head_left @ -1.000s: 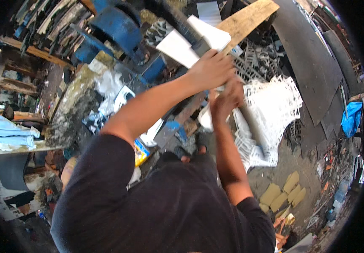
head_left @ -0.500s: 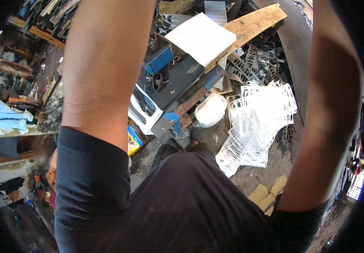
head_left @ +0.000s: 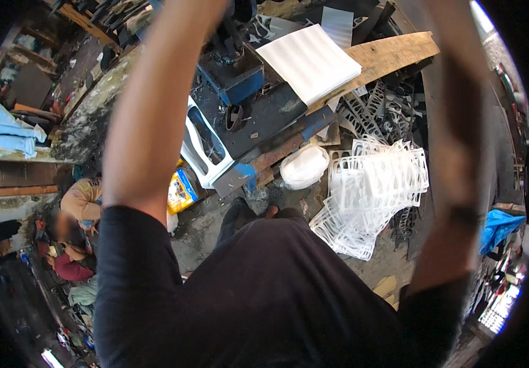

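Both my arms are raised past the top edge, so my left hand and my right hand are out of the picture. My left forearm [head_left: 154, 104] passes beside a machine's blue metal box [head_left: 243, 86] and dark bench [head_left: 276, 110]. Up on the right, my right forearm [head_left: 454, 122] is smeared by motion. Between the arms lies a stack of white sheets [head_left: 310, 61], resting partly on a wooden board [head_left: 393, 52]. A white frame-like stool [head_left: 206, 147] stands against the bench's near left side.
On the floor to the right lies a heap of white cut-out sheets [head_left: 375, 190], beside dark cut-out scraps [head_left: 387, 104]. A white bundle [head_left: 304, 167] sits near my feet. At left are a yellow and blue package [head_left: 181, 190] and a seated person [head_left: 80, 202].
My view has shifted, bringing the seated person at left and a blue cloth at right into sight. Both forearms have moved and now look narrower in the picture.
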The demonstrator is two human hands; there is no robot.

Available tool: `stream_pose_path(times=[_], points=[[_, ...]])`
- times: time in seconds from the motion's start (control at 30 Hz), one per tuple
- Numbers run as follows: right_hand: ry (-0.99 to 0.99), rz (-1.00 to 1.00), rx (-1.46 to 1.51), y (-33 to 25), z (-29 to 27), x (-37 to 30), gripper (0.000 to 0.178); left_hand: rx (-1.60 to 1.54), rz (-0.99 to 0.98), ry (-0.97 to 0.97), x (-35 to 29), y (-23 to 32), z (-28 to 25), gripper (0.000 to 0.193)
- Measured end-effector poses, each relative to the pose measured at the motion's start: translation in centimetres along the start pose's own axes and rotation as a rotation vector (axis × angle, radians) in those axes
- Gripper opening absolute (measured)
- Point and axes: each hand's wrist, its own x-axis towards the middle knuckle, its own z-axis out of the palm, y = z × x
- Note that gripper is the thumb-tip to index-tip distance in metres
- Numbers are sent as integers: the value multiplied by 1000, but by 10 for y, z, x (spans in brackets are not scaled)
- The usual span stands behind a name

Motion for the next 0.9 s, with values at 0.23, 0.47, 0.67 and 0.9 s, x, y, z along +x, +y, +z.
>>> stream_pose_path(times=[0.23,0.47,0.67,0.9], points=[[-862,1044,905,-124,79,-336,19,407,-890,-603,-393,134,-133,67],[-647,2008,1333,-183,140,-380,44,329,-538,-1003,-404,64,-101,65],[-402,2197,1635,-209,142,-390,44,204,-763,-1203,-395,89,-129,44],[-211,2146,1644,-254,129,-381,44,-107,-1448,-780,-409,98,-163,107]])
